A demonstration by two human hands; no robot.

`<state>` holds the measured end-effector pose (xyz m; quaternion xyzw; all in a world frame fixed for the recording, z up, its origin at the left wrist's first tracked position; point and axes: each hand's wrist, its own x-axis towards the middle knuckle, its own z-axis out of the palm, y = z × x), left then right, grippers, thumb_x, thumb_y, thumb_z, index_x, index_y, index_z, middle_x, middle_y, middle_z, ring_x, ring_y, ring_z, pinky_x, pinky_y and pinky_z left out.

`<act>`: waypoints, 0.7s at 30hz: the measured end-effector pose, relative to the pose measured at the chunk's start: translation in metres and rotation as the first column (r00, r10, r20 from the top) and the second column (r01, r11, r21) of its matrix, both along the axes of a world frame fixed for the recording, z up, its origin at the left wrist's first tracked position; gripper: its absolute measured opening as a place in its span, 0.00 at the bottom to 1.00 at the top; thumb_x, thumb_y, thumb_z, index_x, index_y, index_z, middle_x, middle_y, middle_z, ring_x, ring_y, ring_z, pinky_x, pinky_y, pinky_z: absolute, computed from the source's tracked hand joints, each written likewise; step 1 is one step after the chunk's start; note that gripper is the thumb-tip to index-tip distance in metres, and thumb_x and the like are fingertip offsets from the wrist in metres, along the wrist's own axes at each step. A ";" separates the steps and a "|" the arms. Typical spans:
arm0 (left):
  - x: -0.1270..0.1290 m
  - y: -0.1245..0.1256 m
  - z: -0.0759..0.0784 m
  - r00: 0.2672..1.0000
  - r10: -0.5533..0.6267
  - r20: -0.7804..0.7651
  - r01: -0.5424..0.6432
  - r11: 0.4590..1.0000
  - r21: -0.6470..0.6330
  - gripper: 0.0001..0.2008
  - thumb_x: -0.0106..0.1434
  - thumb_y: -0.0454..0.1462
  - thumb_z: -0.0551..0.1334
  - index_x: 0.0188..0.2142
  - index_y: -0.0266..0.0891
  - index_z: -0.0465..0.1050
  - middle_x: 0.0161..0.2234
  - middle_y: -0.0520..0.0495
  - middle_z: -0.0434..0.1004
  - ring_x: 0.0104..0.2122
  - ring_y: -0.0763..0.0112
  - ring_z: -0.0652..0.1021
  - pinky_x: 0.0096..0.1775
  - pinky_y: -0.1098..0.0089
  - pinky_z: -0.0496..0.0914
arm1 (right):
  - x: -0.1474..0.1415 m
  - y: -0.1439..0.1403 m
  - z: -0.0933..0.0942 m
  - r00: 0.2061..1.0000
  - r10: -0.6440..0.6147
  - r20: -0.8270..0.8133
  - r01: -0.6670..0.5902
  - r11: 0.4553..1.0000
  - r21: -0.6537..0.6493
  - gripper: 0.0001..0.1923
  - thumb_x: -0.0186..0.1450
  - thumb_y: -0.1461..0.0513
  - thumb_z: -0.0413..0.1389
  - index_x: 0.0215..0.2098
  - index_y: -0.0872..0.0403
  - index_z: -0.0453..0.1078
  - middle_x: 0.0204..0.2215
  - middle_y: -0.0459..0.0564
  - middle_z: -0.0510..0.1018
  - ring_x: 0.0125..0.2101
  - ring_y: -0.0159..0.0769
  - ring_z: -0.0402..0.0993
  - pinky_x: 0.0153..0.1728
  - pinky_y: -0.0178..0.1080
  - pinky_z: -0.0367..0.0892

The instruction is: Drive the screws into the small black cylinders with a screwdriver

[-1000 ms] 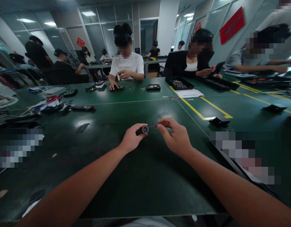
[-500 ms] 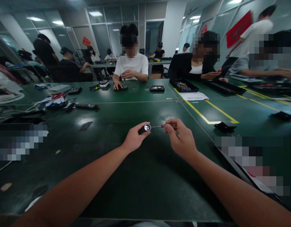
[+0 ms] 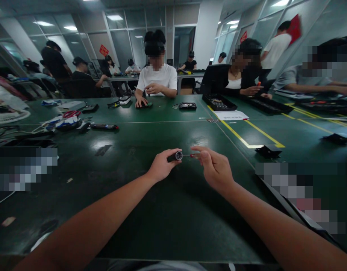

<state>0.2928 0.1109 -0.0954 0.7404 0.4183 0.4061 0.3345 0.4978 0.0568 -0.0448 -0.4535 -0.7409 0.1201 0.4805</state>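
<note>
Green matting covers the table (image 3: 167, 222), which fills the view under ceiling lights, with glass partitions behind. Near the centre, the left hand (image 3: 159, 168) pinches a small dark cylinder (image 3: 175, 156) between thumb and fingertips, its round silvery end facing the right hand. At 3 o'clock from it, the right hand (image 3: 215, 168) pinches a thin screwdriver (image 3: 192, 155) by its reddish handle, fingers pressed together around it; the slim metal shaft runs level to the cylinder's end and touches it. Both hands hover just above the table.

At 10 o'clock from the hands lies a clutter of cables and tools (image 3: 63, 122), with a dark pen-like tool (image 3: 103, 127) just beside it. At 2 o'clock, yellow tape (image 3: 241, 138) marks the mat, with a white sheet (image 3: 231, 114) and a black tray (image 3: 219, 102) beyond it. At 3 o'clock sits a small black part (image 3: 268, 151). At 12 o'clock a person in a white shirt (image 3: 156, 79) sits across the table, one hand on a small device (image 3: 145, 104).
</note>
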 end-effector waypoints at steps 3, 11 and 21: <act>0.001 0.001 -0.001 1.000 -0.002 0.000 0.002 1.000 -0.003 0.21 0.61 0.33 0.69 0.54 0.47 0.76 0.50 0.47 0.79 0.52 0.61 0.76 0.59 0.56 0.66 | -0.001 -0.001 0.002 0.997 -0.079 0.019 0.079 0.997 0.002 0.17 0.74 0.54 0.47 0.50 0.50 0.75 0.24 0.46 0.77 0.24 0.38 0.74 0.29 0.40 0.67; 0.002 0.000 0.001 1.000 -0.002 -0.007 0.002 1.000 0.001 0.20 0.61 0.32 0.68 0.53 0.47 0.76 0.49 0.48 0.79 0.50 0.62 0.76 0.57 0.57 0.66 | 0.004 0.008 0.001 0.996 -0.066 0.058 0.063 0.996 0.056 0.12 0.72 0.59 0.47 0.43 0.52 0.72 0.35 0.51 0.80 0.36 0.41 0.78 0.37 0.43 0.69; 0.002 0.001 0.000 1.000 0.004 -0.004 -0.004 1.000 -0.003 0.20 0.61 0.32 0.69 0.53 0.47 0.76 0.49 0.47 0.79 0.51 0.61 0.77 0.58 0.57 0.67 | 0.001 0.003 0.007 0.981 -0.140 0.138 0.140 0.990 0.004 0.17 0.73 0.55 0.48 0.50 0.51 0.75 0.28 0.48 0.82 0.21 0.37 0.75 0.26 0.40 0.65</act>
